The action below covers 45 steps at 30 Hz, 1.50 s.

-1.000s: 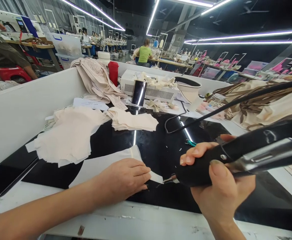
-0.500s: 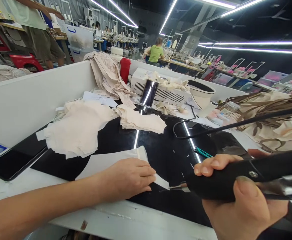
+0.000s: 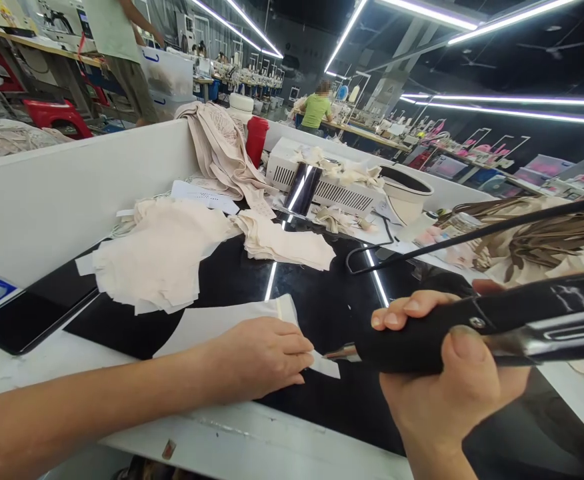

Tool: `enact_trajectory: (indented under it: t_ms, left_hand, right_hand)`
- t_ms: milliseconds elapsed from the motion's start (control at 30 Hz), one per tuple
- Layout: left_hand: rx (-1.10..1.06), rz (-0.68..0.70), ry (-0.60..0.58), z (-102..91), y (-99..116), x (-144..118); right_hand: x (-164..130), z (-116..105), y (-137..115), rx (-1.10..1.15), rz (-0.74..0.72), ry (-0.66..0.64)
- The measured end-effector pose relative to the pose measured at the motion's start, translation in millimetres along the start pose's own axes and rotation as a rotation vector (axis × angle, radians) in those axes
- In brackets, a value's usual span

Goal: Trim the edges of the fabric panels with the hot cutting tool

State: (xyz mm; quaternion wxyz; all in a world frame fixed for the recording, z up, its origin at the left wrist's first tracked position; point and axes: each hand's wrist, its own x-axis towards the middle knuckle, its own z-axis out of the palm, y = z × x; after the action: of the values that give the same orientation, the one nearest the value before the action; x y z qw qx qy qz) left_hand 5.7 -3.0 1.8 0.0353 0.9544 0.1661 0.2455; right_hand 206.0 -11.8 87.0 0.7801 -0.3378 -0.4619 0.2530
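Note:
My left hand (image 3: 267, 357) lies over a curved white fabric piece (image 3: 212, 323), pressing it on the black glossy board (image 3: 332, 413). Its fingers are stretched out, close together. A cream band (image 3: 287, 310) runs along the piece's far right edge. My right hand (image 3: 437, 360) is wrapped round a black corded hot knife (image 3: 407, 340), thumb on the near side by its metal lever. The metal tip (image 3: 342, 353) points left at the fabric's narrow right end, just beside my left fingertips. Whether the tip touches the fabric, I cannot tell.
Stacked cream fabric pieces (image 3: 152, 257) and a smaller stack (image 3: 285, 240) lie behind my left hand. A black cable (image 3: 452, 243) crosses at right. A phone (image 3: 37, 307) lies at left. Farther back stand a vented white box (image 3: 332, 180) and a red cup (image 3: 257, 141).
My right hand has moved the hot knife left and slightly up, its tip shifting from the fabric's end corner to its upper edge. My left hand stays on the fabric.

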Motion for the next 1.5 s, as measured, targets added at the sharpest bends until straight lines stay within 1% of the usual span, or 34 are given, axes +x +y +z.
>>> enact_trajectory:
  t_ms: [233, 400, 567, 733, 867, 1033, 1167, 1300, 1500]
  left_hand:
    - [-0.008, 0.006, 0.004, 0.0, 2.4, 0.9]
    - [0.001, 0.007, 0.020, 2.4, -0.3, 0.0]
    - [-0.007, 0.005, 0.029, 4.5, -3.7, -2.3]
    - [-0.018, -0.020, 0.018, 3.6, -3.1, -2.9]
    - [-0.019, -0.026, 0.001, 1.6, -3.8, -3.5]
    - [-0.012, -0.026, -0.013, -0.3, -5.0, -3.5]
    - [-0.021, -0.028, -0.011, -0.8, -4.7, -2.2]
    - [-0.033, -0.023, -0.014, -0.1, -5.0, -2.1]
    - [-0.047, -0.021, 0.020, 2.1, -6.1, -3.5]
  right_hand:
    - [-3.9, 0.3, 5.4, 0.015, -0.021, -0.020]
    - [-2.9, 1.3, 4.5, -0.014, 0.000, 0.002]
    - [4.2, -6.1, 1.7, -0.031, -0.015, 0.042]
    - [1.5, -11.0, 4.8, -0.035, -0.025, 0.009]
    - [-0.3, -8.6, 5.1, -0.050, -0.029, 0.032]
    - [0.5, -5.2, -1.2, -0.023, 0.015, 0.051]
    - [-6.7, -2.3, -3.3, 0.005, 0.008, 0.017]
    - [-13.6, -0.4, 0.9, 0.036, 0.003, -0.016]
    - [-12.8, -0.2, 0.8, 0.000, 0.023, -0.008]
